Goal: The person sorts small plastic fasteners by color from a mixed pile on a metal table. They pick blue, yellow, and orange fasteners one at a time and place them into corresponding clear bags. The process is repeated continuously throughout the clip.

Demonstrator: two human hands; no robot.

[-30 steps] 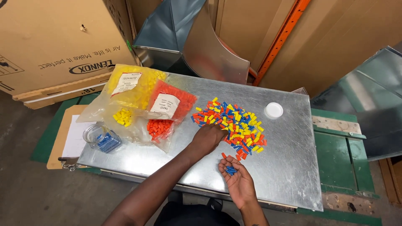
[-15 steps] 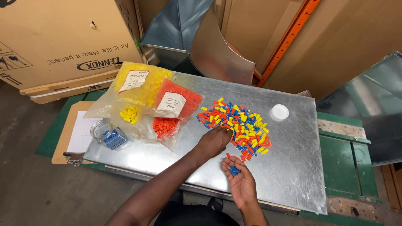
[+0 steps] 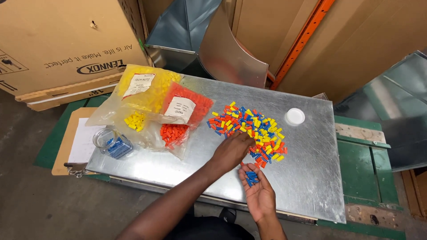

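Far left, off the sheet: clipboard [image 3: 73, 144] with paper. On the metal sheet [image 3: 311, 178], a clear jar [image 3: 111, 143] on its side holding blue caps, then a yellow bag [image 3: 141, 89] and an orange bag [image 3: 184, 109] of caps, each with a white label.

My left hand [image 3: 232, 151] reaches into the near edge of the mixed pile [image 3: 249, 131] of blue, yellow and orange caps mid-sheet. Fingertips are curled down onto the caps; I cannot tell whether they have closed on one, since the knuckles hide the tips.

My right hand [image 3: 257, 191] lies palm up at the near edge of the sheet, fingers loosely cupped, not clenched, around a few blue caps [image 3: 251, 178].

Judgement: the caps look like light, hard moulded plastic, smooth and prone to roll or scatter. Best pinched singly across the body between thumb and forefinger; the cupped palm must stay level.

Right of the pile: white lid [image 3: 295, 116], lying apart.
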